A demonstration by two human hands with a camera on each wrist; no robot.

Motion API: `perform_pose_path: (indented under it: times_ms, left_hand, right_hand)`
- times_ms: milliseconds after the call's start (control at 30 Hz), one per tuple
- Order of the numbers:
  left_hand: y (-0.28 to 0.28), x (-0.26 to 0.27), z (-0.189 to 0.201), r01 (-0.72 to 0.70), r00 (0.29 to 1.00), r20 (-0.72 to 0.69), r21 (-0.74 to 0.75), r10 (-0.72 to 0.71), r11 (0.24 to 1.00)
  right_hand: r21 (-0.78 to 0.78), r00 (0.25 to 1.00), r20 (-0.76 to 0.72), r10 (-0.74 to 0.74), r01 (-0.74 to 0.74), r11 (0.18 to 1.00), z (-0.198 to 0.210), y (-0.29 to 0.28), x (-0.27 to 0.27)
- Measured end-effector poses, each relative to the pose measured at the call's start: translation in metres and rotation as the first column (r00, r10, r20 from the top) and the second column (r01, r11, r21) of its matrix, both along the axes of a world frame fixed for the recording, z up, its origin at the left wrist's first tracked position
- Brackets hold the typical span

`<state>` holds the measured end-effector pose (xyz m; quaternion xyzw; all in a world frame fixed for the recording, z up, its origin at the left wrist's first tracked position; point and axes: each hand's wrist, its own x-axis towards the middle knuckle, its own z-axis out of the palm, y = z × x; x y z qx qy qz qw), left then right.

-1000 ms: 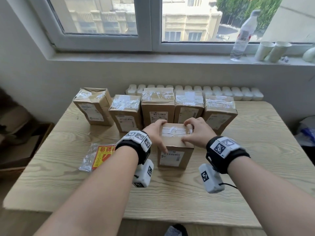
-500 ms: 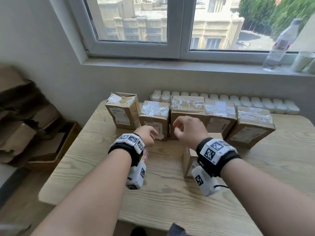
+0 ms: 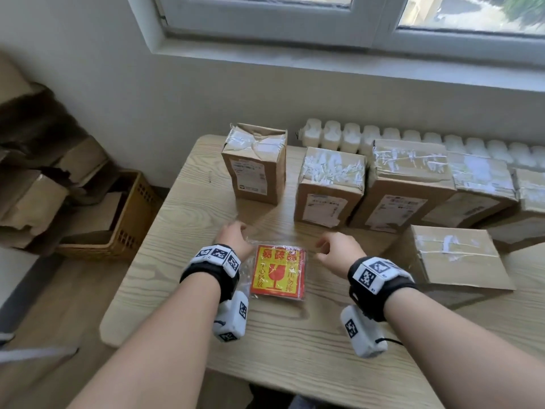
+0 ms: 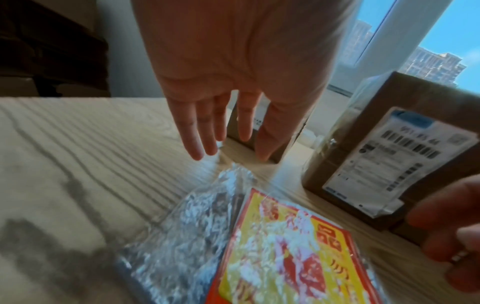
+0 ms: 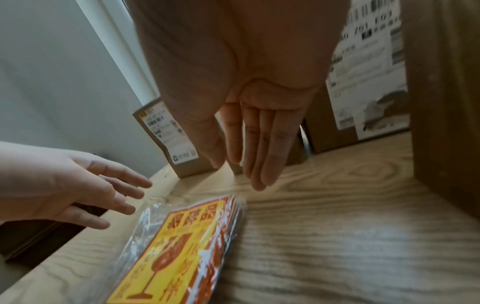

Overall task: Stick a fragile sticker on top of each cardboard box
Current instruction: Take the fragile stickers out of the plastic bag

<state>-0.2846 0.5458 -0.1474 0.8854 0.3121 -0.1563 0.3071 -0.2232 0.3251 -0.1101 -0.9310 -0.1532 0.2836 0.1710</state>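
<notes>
My left hand (image 3: 233, 237) and right hand (image 3: 339, 252) hover with fingers straight and relaxed over the sticker pack (image 3: 277, 271) on the bench (image 3: 182, 219); boxes (image 3: 328, 187) stand at 12 o'clock.

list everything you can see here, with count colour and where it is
cardboard boxes: six in view, brown with clear tape; five along the table's far side, one nearer, at the right
fragile stickers: one pack, red and yellow in a clear bag; flat on the table between the hands
table: one, light wood grain; under the window
radiator: one, white; behind the boxes
crate: one, tan, slotted; on the floor left of the table, with loose cardboard
window: one, white frame; above
wrist bands: two, black with white coded markers; one on each wrist
left hand: fingers straight, holding nothing, over the pack's far left corner
right hand: holding nothing, right of the pack
</notes>
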Motion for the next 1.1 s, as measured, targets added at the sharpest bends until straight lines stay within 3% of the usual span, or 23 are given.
perform_pose_path:
  times_ms: [100,200,333,567,733,900,1000,1100]
  left_hand:
    - [0.004,0.001,-0.017,0.048,0.997,-0.057,-0.042,-0.05,0.998]
    - [-0.001,0.005,-0.023,0.217,0.975,-0.051,0.017,-0.216,0.976]
    - [-0.016,0.018,-0.02,0.506,0.862,-0.073,0.115,-0.501,0.855]
    - [-0.032,0.034,-0.017,0.616,0.776,-0.226,0.072,-0.589,0.784]
    - [-0.033,0.033,-0.01,0.527,0.826,-0.201,-0.054,-0.526,0.848]
    - [-0.024,0.036,0.013,0.288,0.942,-0.086,-0.295,-0.325,0.911]
    - [-0.016,0.037,0.033,0.201,0.974,-0.012,-0.41,-0.226,0.889]
    - [-0.012,0.037,0.048,0.196,0.977,0.009,-0.427,-0.212,0.883]
  right_hand:
    - [-0.037,0.993,-0.113,-0.023,0.018,0.999,-0.023,0.012,-0.005]
    - [-0.02,0.985,-0.164,-0.06,0.057,0.998,-0.038,0.02,-0.008]
    - [0.017,0.976,-0.18,-0.122,0.127,0.992,-0.049,0.026,-0.007]
    - [0.081,0.954,-0.241,-0.18,0.205,0.975,-0.062,0.026,-0.004]
    - [0.152,0.937,-0.303,-0.172,0.226,0.962,-0.058,0.018,-0.002]
    - [0.265,0.898,-0.405,-0.171,0.294,0.918,-0.035,0.01,0.003]
    - [0.318,0.884,-0.428,-0.188,0.342,0.884,-0.018,0.006,0.006]
    - [0.336,0.881,-0.43,-0.196,0.358,0.871,-0.003,0.003,0.009]
